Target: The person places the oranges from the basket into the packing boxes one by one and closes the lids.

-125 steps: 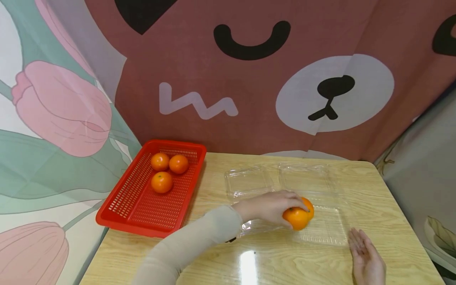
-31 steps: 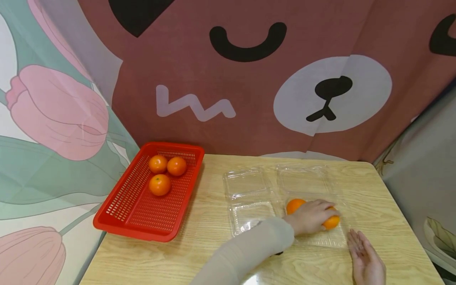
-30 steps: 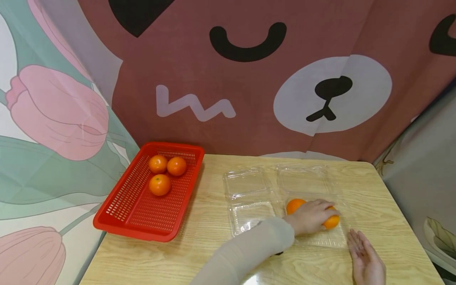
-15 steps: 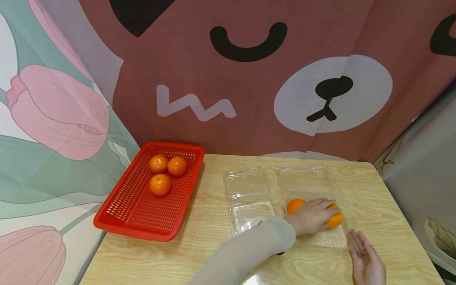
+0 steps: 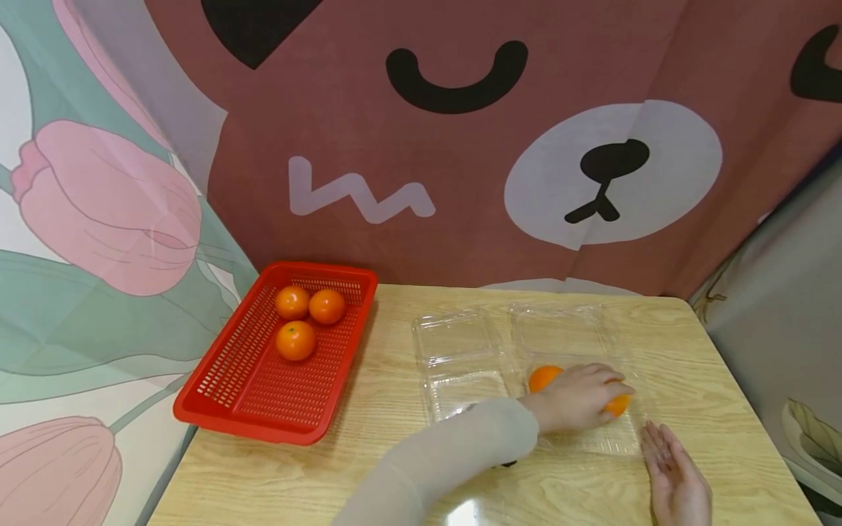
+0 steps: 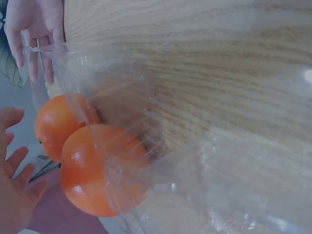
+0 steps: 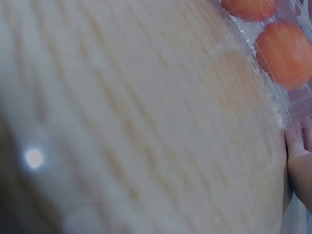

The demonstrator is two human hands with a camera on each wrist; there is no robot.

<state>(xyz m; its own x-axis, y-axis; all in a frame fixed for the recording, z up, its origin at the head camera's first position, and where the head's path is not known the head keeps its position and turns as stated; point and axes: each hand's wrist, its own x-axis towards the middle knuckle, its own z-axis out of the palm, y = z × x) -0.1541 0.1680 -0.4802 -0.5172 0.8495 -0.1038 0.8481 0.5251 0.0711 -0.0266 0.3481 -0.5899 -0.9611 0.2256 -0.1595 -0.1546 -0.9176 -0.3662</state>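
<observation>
Two oranges sit side by side in the base of the right clear plastic clamshell box (image 5: 585, 443), whose lid lies folded back. The left hand (image 5: 575, 398) hovers over the right-hand orange (image 5: 617, 404), partly covering it. In the left wrist view its fingers (image 6: 17, 168) are loose and spread, apart from both fruits. The other orange (image 5: 543, 378) shows beside the left wrist. My right hand (image 5: 677, 471) rests palm inward on the table with straight fingers. Its fingertips touch the box's right edge, also seen in the right wrist view, where the fingers (image 7: 296, 139) show.
A second opened clamshell box (image 5: 460, 337) lies left of the first, partly behind the left sleeve (image 5: 460, 453). The red plastic basket (image 5: 283, 409) at the far left holds three oranges. A printed cloth (image 5: 421, 248) hangs behind the wooden table (image 5: 395, 329).
The left hand carried an orange rightward within the right box, beside the other one. Its fingers have since loosened from it. The right hand has stayed at the box edge.
</observation>
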